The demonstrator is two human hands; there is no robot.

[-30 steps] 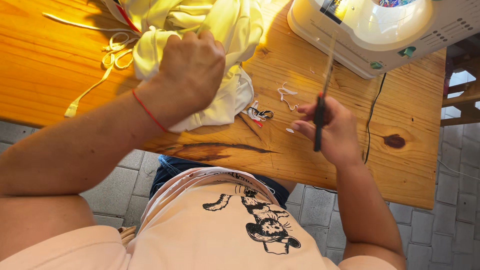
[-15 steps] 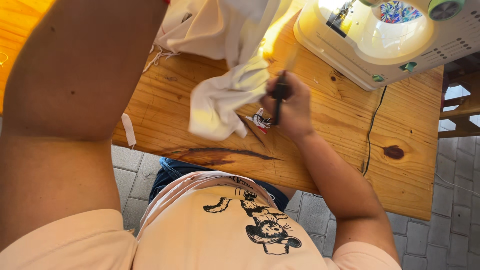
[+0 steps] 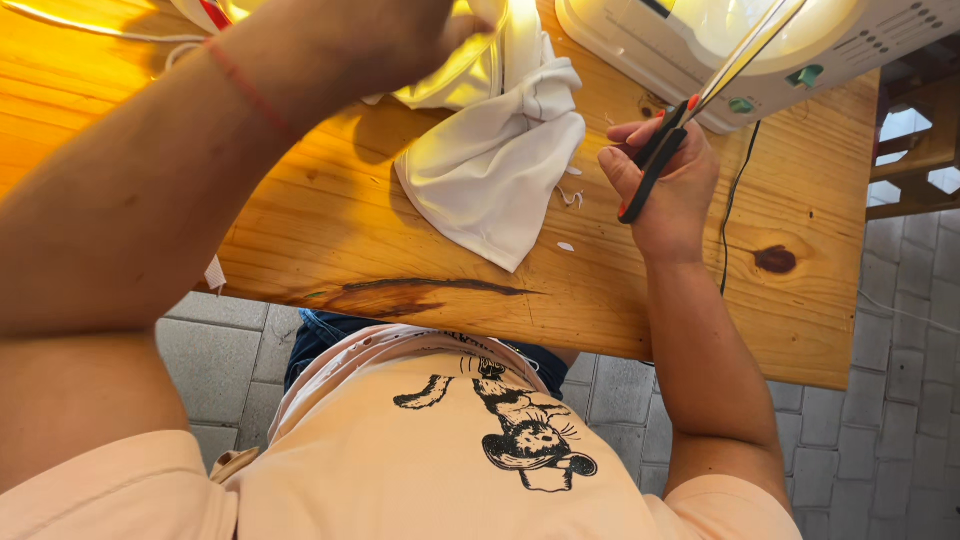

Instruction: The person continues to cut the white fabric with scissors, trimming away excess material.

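My left hand (image 3: 400, 40) is raised near the top edge and grips a bunch of white cloth (image 3: 495, 165), which hangs down onto the wooden table (image 3: 330, 210). My right hand (image 3: 665, 175) is closed around the black handles of a pair of scissors (image 3: 690, 105). The long metal blades point up and away over the white sewing machine (image 3: 790, 50). The scissors are to the right of the cloth and apart from it. My left forearm fills the left side of the view and hides part of the table.
A black cable (image 3: 735, 215) runs from the sewing machine down over the table's near edge. Small white thread scraps (image 3: 570, 195) lie beside the cloth. A dark knot (image 3: 775, 260) marks the wood at the right. Grey paving (image 3: 900, 380) lies below.
My left arm has swung across and lifted the cloth higher. My right hand with the scissors has moved right, away from the cloth, and the blades now point up over the machine.
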